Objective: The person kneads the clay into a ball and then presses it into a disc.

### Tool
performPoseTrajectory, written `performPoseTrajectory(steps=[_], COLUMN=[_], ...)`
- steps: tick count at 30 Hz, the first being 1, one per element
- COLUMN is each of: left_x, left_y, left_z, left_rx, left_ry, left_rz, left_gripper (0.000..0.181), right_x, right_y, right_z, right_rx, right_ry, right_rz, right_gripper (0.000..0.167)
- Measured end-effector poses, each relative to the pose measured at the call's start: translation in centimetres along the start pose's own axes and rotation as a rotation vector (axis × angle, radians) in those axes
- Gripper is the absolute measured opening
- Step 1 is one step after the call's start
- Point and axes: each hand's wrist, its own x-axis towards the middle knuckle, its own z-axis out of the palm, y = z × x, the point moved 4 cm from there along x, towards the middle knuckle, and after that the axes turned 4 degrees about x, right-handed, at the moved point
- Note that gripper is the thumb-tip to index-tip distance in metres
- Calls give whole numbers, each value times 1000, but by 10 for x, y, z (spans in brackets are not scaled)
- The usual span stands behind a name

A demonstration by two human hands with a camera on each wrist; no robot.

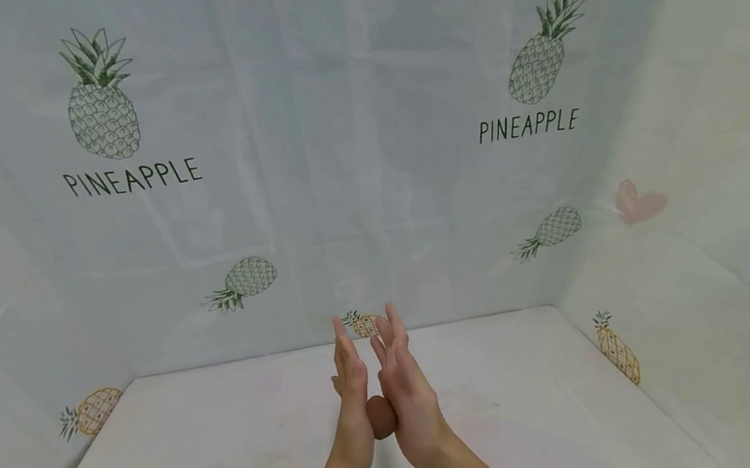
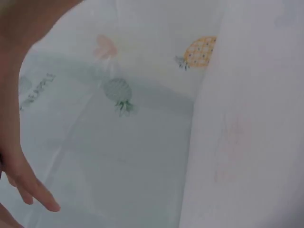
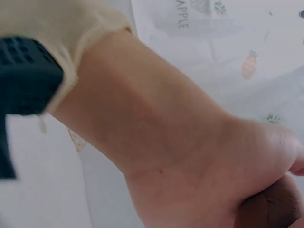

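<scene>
Between the heels of my two palms sits a smooth brown ball, clay-like in look, held above the white table. My left hand presses it from the left, fingers straight and pointing up and away. From the other side my right hand presses it with its palm, its fingers also extended. Up close in the right wrist view, the brown lump shows a faint crease against the palm. Only the left hand's edge and some fingers appear in the left wrist view, where the ball is hidden.
A white cloth-covered table lies below the hands. Pale sheets printed with pineapples form a back wall and side walls. A dark strap-like device sits by the right sleeve.
</scene>
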Motion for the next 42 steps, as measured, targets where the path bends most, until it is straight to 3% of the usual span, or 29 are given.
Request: performPoseTrajectory(steps=[7, 11, 14, 17, 21, 26, 30, 37, 42], left_x=[-11, -14, -17, -18, -15, -6, 0, 2, -4], left_y=[12, 24, 29, 30, 27, 21, 15, 7, 4], left_z=[20, 21, 19, 15, 7, -6, -15, -12, 5], left_rx=[-84, -137, -161, -146, -96, -70, -51, -25, -39], left_ry=[-120, -169, -182, -156, -88, -9, 26, 43, -38], left_rz=[16, 88, 144, 150, 104, 79, 85, 36, 7], left_gripper=[55, 55, 56, 57, 57, 59, 62, 59, 57], right_x=[6, 9, 12, 12, 9, 3, -1, -4, -2], right_y=[-6, -1, 6, 15, 25, 28, 22, 4, -3], right_z=[-18, -25, -26, -23, -15, -1, 6, 11, 1], right_rx=[-67, -138, -176, -198, -196, -117, -58, 2, 21], right_ry=[69, 139, 145, 111, 50, -8, -17, -15, -25], right_rz=[-149, -157, -143, -98, 14, 144, 173, 54, -78], right_gripper=[62, 61, 61, 62, 61, 59, 60, 62, 62])
